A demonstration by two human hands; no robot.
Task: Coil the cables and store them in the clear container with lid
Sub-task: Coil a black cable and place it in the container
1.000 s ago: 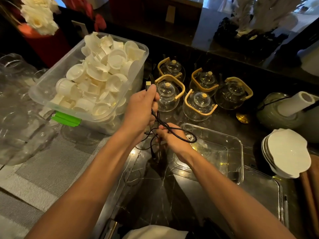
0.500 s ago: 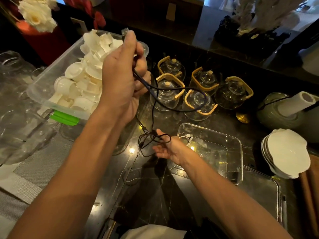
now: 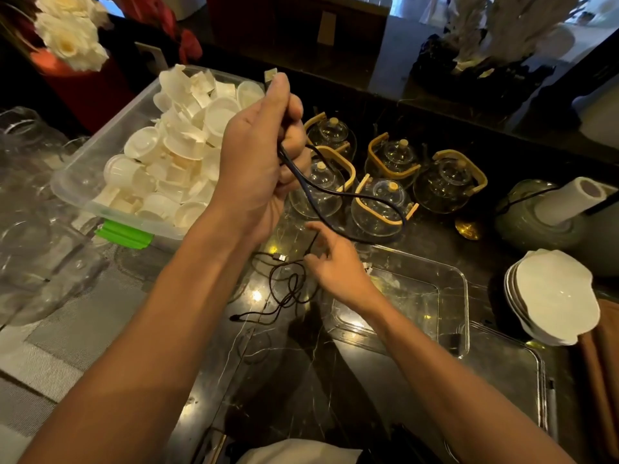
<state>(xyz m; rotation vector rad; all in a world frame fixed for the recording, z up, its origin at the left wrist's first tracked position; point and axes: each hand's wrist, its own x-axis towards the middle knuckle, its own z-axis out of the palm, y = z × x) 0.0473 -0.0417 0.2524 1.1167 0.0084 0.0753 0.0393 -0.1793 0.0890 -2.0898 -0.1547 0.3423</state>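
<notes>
My left hand (image 3: 259, 162) is raised above the counter, fist shut on a thick dark cable (image 3: 351, 195) whose plug end sticks out above my thumb. That cable hangs in a loop down toward my right hand (image 3: 335, 262). My right hand pinches a thin black cable (image 3: 284, 293) that lies tangled on the dark marble counter, a USB plug beside it. The clear container (image 3: 462, 296) sits just right of my right hand, with a small white item at its near-left corner. Its clear lid (image 3: 532, 366) lies flat at the lower right.
A big plastic tub (image 3: 97, 195) of white cups with a green clip stands at the left. Several glass teapots (image 3: 392, 202) with wooden handles stand behind the cables. Stacked white plates (image 3: 556, 296) and a paper roll (image 3: 576, 195) are at the right; glass jars (image 3: 33, 249) at far left.
My left hand rose from counter level to high above the tub, pulling the thick cable up. My right hand moved slightly and now pinches the thin cable on the counter.
</notes>
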